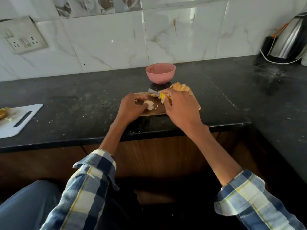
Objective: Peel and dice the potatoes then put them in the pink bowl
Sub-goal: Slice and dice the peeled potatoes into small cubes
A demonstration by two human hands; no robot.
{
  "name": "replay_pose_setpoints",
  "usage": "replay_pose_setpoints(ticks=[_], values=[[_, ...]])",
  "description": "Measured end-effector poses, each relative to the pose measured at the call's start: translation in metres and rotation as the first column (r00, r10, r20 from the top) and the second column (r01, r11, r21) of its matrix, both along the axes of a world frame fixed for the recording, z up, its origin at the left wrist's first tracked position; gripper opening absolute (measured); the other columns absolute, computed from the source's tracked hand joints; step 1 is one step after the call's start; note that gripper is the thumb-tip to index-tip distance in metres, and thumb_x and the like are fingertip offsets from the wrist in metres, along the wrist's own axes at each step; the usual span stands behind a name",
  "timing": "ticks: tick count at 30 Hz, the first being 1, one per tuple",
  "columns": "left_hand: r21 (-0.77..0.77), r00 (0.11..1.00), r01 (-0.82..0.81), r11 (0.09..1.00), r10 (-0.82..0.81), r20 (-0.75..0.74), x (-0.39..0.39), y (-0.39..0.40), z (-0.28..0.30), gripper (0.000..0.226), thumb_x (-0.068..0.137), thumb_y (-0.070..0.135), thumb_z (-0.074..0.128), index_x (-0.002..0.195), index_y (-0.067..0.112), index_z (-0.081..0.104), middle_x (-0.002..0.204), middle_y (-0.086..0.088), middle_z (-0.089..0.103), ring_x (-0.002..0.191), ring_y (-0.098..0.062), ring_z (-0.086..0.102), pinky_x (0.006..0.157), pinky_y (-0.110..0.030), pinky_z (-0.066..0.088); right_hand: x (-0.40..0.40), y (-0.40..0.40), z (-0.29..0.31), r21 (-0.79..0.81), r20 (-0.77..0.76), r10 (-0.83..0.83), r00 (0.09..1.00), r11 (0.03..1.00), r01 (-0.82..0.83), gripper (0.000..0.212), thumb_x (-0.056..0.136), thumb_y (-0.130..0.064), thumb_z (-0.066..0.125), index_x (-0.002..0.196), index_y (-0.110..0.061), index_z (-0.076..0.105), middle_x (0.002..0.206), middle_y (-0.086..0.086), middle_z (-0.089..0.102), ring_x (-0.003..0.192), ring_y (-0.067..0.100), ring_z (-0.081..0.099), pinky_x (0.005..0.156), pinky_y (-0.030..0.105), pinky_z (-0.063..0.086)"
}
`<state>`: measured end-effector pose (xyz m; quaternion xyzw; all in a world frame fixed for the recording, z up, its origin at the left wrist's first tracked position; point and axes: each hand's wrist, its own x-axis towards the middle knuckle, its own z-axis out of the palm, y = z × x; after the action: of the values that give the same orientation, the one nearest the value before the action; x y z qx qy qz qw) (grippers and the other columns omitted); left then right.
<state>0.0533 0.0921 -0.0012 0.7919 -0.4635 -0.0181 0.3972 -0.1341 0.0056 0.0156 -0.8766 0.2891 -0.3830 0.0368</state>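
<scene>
A small wooden cutting board (156, 111) lies on the black counter near its front edge. My left hand (132, 107) rests on the board, its fingers pinching a pale peeled potato piece (149, 104). My right hand (180, 107) grips a yellow-handled knife (157, 93) whose blade points left above the board. Small diced bits (162, 101) lie between my hands. A pile of potato slices (180, 87) sits at the board's far right corner. The pink bowl (160, 73) stands just behind the board, near the wall; its inside is not visible.
A white plastic cutting board (20, 120) with food scraps lies at the left. A steel electric kettle (292, 39) with its cord stands at the back right. A wall socket (23, 39) is at the upper left. Crumbs are scattered over the counter (83, 97).
</scene>
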Motion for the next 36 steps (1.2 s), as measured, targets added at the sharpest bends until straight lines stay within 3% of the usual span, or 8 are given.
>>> replay_pose_setpoints(ticks=[5,13,18,24,26,36], values=[[-0.11,0.998,0.059,0.992,-0.056,0.027,0.01,0.006,-0.018,0.027,0.086,0.027,0.085,0.112,0.021,0.079,0.108,0.009,0.071,0.087,-0.004,0.068,0.079,-0.014,0.049,0.0,0.01,0.001,-0.07,-0.139,-0.048,0.989,0.997,0.038,0.02,0.103,-0.031,0.056,0.109,-0.025,0.074,0.094,-0.001,0.074,0.08,0.017,0.069,0.066,0.036,0.057],[-0.125,0.995,0.076,0.989,-0.067,0.071,0.008,0.005,-0.018,0.029,0.087,0.026,0.085,0.114,0.018,0.08,0.109,0.008,0.071,0.09,-0.003,0.067,0.078,-0.009,0.046,0.003,0.022,0.003,-0.089,-0.196,-0.084,0.977,0.994,0.068,0.024,0.103,-0.032,0.06,0.121,-0.024,0.073,0.103,0.002,0.075,0.088,0.019,0.07,0.071,0.036,0.058],[-0.105,0.994,0.059,0.993,-0.048,0.1,0.006,0.003,-0.017,0.025,0.088,0.026,0.083,0.111,0.018,0.08,0.107,0.007,0.07,0.089,-0.004,0.064,0.081,-0.015,0.047,0.006,0.034,0.003,-0.072,-0.242,-0.088,0.966,0.995,0.072,0.027,0.103,-0.033,0.06,0.126,-0.023,0.071,0.104,0.003,0.073,0.088,0.019,0.069,0.074,0.037,0.058],[-0.066,0.991,0.049,0.997,-0.041,0.126,0.006,0.0,-0.02,0.026,0.091,0.031,0.08,0.114,0.02,0.079,0.111,0.006,0.067,0.098,-0.011,0.063,0.092,-0.037,0.055,-0.007,0.049,0.005,-0.063,-0.31,-0.084,0.947,0.996,0.067,0.027,0.104,-0.033,0.057,0.126,-0.022,0.069,0.099,0.002,0.069,0.085,0.017,0.065,0.067,0.031,0.05],[-0.067,0.992,0.04,0.997,-0.032,0.123,0.007,0.0,-0.021,0.026,0.091,0.033,0.079,0.114,0.021,0.079,0.111,0.008,0.067,0.1,-0.012,0.063,0.092,-0.04,0.056,-0.015,0.053,0.007,-0.059,-0.308,-0.085,0.948,0.996,0.07,0.026,0.104,-0.033,0.058,0.123,-0.021,0.071,0.097,0.001,0.07,0.083,0.016,0.065,0.068,0.031,0.054],[-0.152,0.995,0.072,0.986,-0.06,0.085,0.006,0.009,-0.02,0.027,0.087,0.026,0.084,0.112,0.017,0.08,0.11,0.003,0.076,0.094,-0.007,0.069,0.092,-0.038,0.059,-0.018,0.052,0.013,-0.036,-0.195,-0.056,0.979,0.998,0.05,0.026,0.101,-0.029,0.063,0.123,-0.02,0.073,0.099,0.004,0.074,0.086,0.018,0.069,0.073,0.037,0.06]])
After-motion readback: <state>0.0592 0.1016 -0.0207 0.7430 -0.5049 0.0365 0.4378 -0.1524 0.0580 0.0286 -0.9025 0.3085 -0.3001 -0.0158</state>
